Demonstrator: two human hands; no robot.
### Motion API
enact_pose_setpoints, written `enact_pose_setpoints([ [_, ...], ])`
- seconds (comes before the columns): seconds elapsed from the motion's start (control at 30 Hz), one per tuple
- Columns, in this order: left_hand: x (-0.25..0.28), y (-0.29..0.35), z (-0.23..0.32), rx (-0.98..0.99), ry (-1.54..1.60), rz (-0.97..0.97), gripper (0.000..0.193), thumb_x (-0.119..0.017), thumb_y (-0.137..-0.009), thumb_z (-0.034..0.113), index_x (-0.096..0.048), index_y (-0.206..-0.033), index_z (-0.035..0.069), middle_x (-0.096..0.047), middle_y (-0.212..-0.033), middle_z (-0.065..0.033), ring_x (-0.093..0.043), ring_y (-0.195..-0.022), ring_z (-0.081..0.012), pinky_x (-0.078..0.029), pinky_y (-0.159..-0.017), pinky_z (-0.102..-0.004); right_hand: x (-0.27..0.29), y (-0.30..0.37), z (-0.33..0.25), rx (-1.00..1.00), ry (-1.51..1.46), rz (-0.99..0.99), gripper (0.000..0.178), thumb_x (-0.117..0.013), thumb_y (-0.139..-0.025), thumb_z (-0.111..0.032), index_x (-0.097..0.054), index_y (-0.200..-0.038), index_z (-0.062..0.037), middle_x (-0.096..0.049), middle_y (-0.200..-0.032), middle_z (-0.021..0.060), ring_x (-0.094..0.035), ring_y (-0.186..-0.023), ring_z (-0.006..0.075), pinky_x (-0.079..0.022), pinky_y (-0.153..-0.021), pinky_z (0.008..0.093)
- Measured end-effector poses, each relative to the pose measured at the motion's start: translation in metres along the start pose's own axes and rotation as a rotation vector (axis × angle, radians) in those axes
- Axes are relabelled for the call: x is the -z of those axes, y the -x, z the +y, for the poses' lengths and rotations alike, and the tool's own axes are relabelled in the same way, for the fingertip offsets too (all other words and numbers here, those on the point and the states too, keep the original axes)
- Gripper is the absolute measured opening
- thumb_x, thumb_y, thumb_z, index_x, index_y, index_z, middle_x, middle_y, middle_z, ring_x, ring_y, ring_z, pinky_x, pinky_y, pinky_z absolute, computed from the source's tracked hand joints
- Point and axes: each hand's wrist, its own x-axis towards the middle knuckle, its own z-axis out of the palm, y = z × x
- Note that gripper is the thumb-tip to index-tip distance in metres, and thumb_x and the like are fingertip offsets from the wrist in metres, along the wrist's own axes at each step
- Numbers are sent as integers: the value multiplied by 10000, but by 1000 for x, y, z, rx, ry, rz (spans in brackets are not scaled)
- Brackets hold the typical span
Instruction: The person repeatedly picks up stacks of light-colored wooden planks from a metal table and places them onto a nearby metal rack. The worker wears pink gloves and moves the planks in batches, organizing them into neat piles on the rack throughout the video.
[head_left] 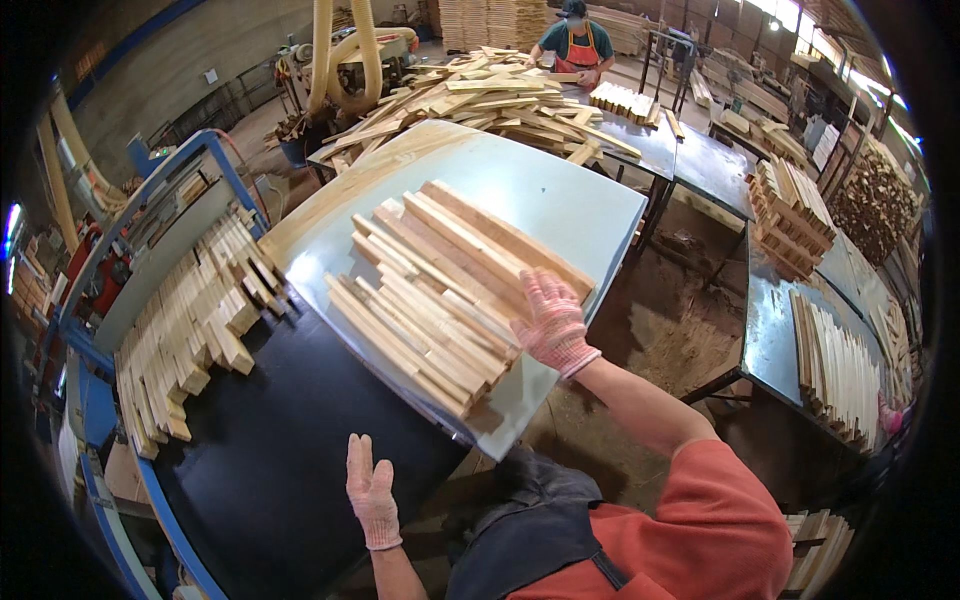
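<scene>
My right hand [553,320], in a pale pink work glove, lies with stretched fingers on the right side of a group of wooden strips [440,290]. These strips lie side by side on a light, smooth tabletop [480,160], some jutting out past others. Over the black belt-like surface [280,450] hangs my left hand [371,492], gloved the same way. Its fingers point up, the thumb stands apart, and nothing is in it. Beyond it, a row of shorter wooden strips [200,320] rests on the black surface against a blue-framed machine.
A blue metal frame [165,165] borders the left side. Behind the tabletop rises a loose heap of boards [480,100], with a co-worker [578,45] in a red apron beyond. Metal tables [770,320] on the right bear stacked strips [790,220]. Another person's gloved hand [890,413] shows at far right.
</scene>
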Motion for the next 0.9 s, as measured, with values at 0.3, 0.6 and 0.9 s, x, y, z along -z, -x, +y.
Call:
enact_pose_setpoints([
  [0.3,-127,-129,-43,-47,-231,45,859,-651,-982,70,-204,-1708,-27,-391,-1682,-214,-452,-1493,-308,-335,-1259,-393,-4,-104,83,-329,50,-703,1112,-815,-761,-596,-364,-1664,-130,-412,-1625,240,-424,-1501,397,-370,-1217,546],
  [0.6,-151,-131,-53,-61,-244,80,859,-687,-951,105,-285,-1706,32,-440,-1646,-170,-489,-1445,-288,-361,-1239,-394,-6,-149,127,-360,-20,-786,1189,-852,-693,-617,-361,-1666,-142,-468,-1566,227,-473,-1463,373,-417,-1194,515],
  [0.9,-155,-132,-55,-127,-271,114,874,-725,-936,94,-296,-1694,14,-506,-1582,-182,-580,-1342,-272,-441,-1170,-366,-6,-129,90,-157,109,-513,1002,-812,-743,-433,-421,-1621,-147,-599,-1352,218,-598,-1233,395,-495,-1048,495],
])
